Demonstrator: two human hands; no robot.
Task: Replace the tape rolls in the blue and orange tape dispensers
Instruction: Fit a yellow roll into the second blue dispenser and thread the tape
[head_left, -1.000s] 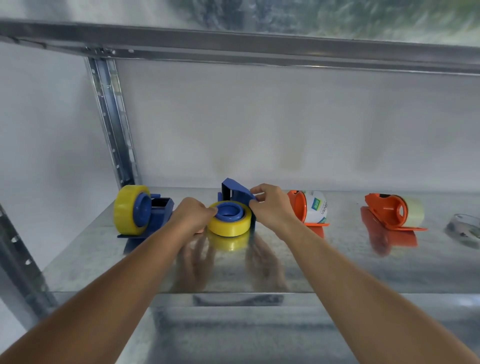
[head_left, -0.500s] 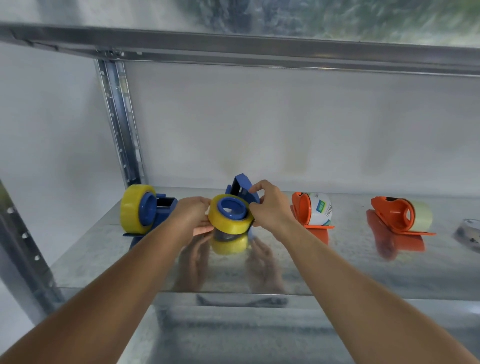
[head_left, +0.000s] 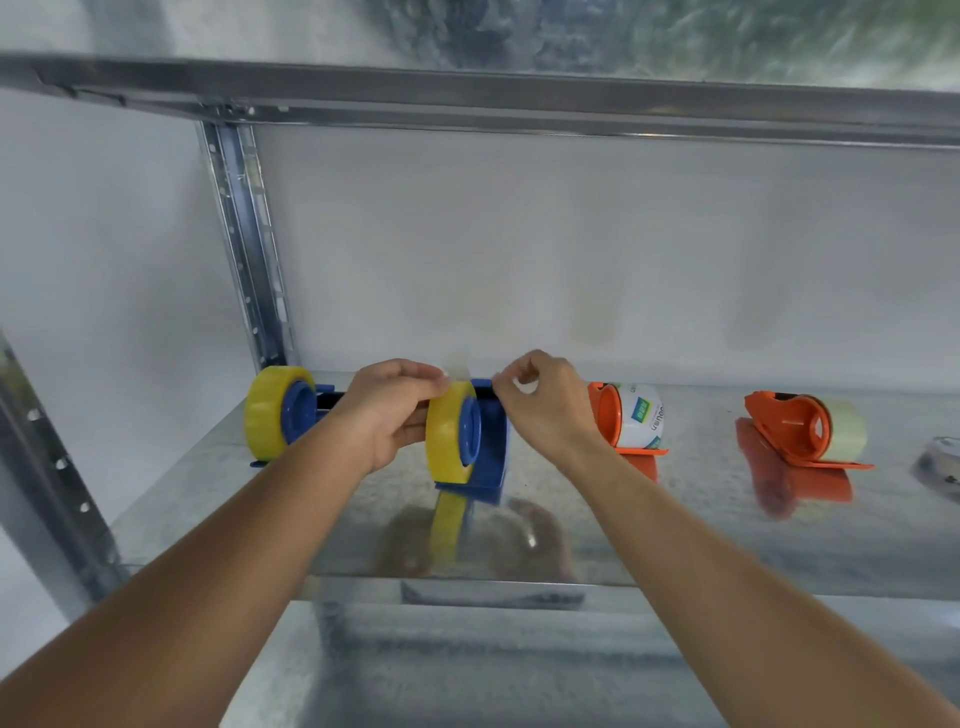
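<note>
My left hand (head_left: 387, 415) holds the yellow tape roll (head_left: 448, 436), which sits upright on the blue dispenser (head_left: 492, 447) in the middle of the metal shelf (head_left: 675, 525). My right hand (head_left: 545, 410) has its fingers curled on the top edge of this dispenser. A second blue dispenser (head_left: 283, 415) stands at the left, and two orange dispensers (head_left: 628, 418) (head_left: 805, 434) at the right.

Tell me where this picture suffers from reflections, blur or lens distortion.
Head view: the shiny metal shelf mirrors both hands and the yellow tape roll; the top strip above the upper rail is smeared and blurred; the wide lens bows that rail and tilts the upright post; the object at the right edge is too blurred to identify.
</note>
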